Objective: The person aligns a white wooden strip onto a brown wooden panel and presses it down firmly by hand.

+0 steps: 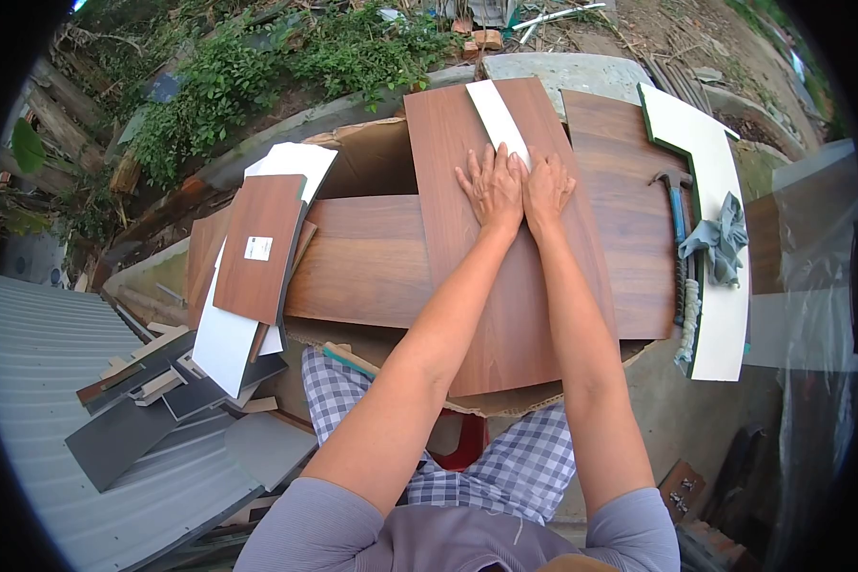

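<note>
A long wood-grain board [486,315] slants away from me across other boards. Along its far half runs a narrow white strip [491,112], whose near end disappears between and under my hands. My left hand [493,189] rests palm down with its fingers spread, on the board and the strip's left edge. Close against it, my right hand [547,191] also lies flat, fingers stretched out, at the strip's right side. Neither hand is wrapped around anything. What lies beneath the palms is hidden.
A hammer [678,214], a crumpled grey cloth [720,238] and an L-shaped white panel [720,329] are on the right. Stacked at left are a labelled brown panel [262,214] and white sheets. Dark offcuts [124,439] lie on corrugated metal [29,381]. Cardboard [367,157] shows underneath.
</note>
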The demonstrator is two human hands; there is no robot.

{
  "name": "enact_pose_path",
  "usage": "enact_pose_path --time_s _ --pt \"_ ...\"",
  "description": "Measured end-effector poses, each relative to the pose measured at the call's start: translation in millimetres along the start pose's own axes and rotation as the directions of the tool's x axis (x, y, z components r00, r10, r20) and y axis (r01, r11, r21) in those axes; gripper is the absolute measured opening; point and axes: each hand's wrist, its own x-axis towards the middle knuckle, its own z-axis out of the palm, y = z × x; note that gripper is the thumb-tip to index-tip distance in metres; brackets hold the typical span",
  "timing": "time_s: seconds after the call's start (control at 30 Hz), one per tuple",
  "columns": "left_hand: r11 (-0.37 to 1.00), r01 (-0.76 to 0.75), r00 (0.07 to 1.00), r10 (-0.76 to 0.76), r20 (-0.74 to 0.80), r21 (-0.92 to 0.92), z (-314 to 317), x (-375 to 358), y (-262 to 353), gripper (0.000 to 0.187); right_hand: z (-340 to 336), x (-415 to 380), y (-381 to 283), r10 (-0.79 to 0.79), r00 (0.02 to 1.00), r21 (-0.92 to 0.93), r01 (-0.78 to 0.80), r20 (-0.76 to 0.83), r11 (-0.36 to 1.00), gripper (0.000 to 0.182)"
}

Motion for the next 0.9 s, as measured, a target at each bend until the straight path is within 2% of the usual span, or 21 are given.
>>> enact_pose_path --time_s 0.4,0.57,0.83,0.9 --pt "0.999 -0.032 0.999 0.032 0.001 -0.019 2 11 -4 0.046 6 8 -3 0.006 0.999 0.019 -0.005 -0.045 1.0 0.029" --pt "0.999 -0.041 0.999 0.042 0.027 -0.03 -4 3 -4 0.047 1 -1 2 -0.024 1.0 0.05 0.025 -0.008 0.998 0.031" --pt "0.989 -0.069 0.997 0.074 0.029 -0.131 -34 -97 12 0.05 -64 -90 10 0.035 0.999 0.148 -0.033 -0.014 0.988 0.035" --pt "0.986 -0.072 0.99 0.088 0.106 -0.148 -43 -128 18 0.051 -86 -116 15 0.061 0.998 0.142 -0.058 -0.017 0.988 0.035"
